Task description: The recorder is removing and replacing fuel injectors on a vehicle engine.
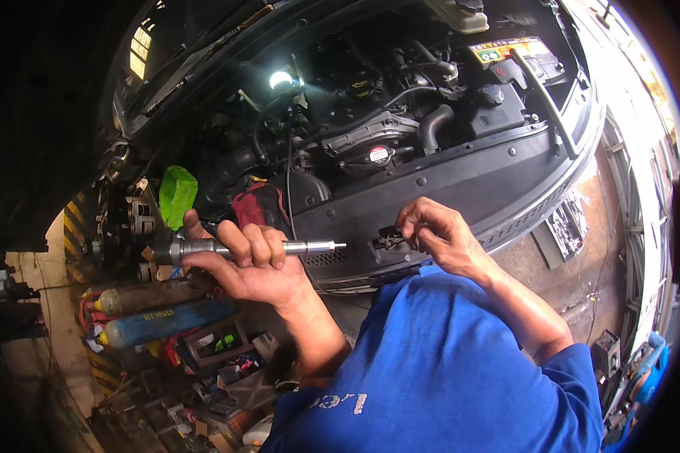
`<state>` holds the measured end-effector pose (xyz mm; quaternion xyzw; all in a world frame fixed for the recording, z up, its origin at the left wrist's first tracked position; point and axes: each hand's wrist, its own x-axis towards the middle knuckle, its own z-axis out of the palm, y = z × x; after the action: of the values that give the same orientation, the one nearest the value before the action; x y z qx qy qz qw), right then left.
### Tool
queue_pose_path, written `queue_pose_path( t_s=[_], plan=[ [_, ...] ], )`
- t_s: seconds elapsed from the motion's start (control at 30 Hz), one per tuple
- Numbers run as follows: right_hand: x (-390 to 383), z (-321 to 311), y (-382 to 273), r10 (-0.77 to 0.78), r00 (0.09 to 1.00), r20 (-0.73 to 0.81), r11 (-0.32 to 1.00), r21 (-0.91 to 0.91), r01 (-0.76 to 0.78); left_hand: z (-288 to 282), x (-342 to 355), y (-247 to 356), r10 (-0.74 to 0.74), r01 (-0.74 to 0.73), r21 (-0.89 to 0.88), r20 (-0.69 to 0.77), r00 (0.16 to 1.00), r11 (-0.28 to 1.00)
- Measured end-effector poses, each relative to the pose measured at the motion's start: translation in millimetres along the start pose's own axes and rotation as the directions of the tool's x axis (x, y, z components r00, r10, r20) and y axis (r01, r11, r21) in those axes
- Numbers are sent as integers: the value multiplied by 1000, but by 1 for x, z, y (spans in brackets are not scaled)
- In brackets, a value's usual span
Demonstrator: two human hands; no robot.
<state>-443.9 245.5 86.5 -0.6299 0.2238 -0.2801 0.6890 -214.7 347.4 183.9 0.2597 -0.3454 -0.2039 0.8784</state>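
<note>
Out before the car's black front panel [461,172], a slim metal injector [310,247] lies crosswise, clamped in the curled fingers of the left hand [261,260], its tip pointing toward the right hand [447,238], whose bent fingers hold something or nothing, I can't tell.

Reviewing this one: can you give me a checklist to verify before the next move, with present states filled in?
1. Metal cylindrical part gripped: ok, fingers of the left hand wrap it.
2. Right hand empty: cannot tell, its fingers curl near the latch.
3. Part's slim tip apart from the front panel: cannot tell, one view only.
4. Work light lit: ok.
5. Both hands gloved: not ok, both are bare.
</note>
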Motion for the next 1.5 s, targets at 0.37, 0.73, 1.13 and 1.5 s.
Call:
queue_pose_path(
  t_s=[0.37, 0.73, 1.13, 1.5],
  plan=[
    [-3, -14, 40, 258, 946, 194, 513, 803, -305, -14, 1, -6, -89, 90, 2, -135, 987, 996],
    [-10, -13, 21, 260, 962, 78, 684, 688, -240, -6, -2, -10, -57, 76, 78, -227, 972, 994],
    [-65, -120, 8, 407, 887, -220, 870, -203, -450, -22, 6, -1, -39, 41, 9, -149, 988, 999],
    [-187, -213, 62, 6, 816, -578, 185, -801, -569, -11, 18, -18, -137, 153, 68, -199, 970, 986]
  ],
)
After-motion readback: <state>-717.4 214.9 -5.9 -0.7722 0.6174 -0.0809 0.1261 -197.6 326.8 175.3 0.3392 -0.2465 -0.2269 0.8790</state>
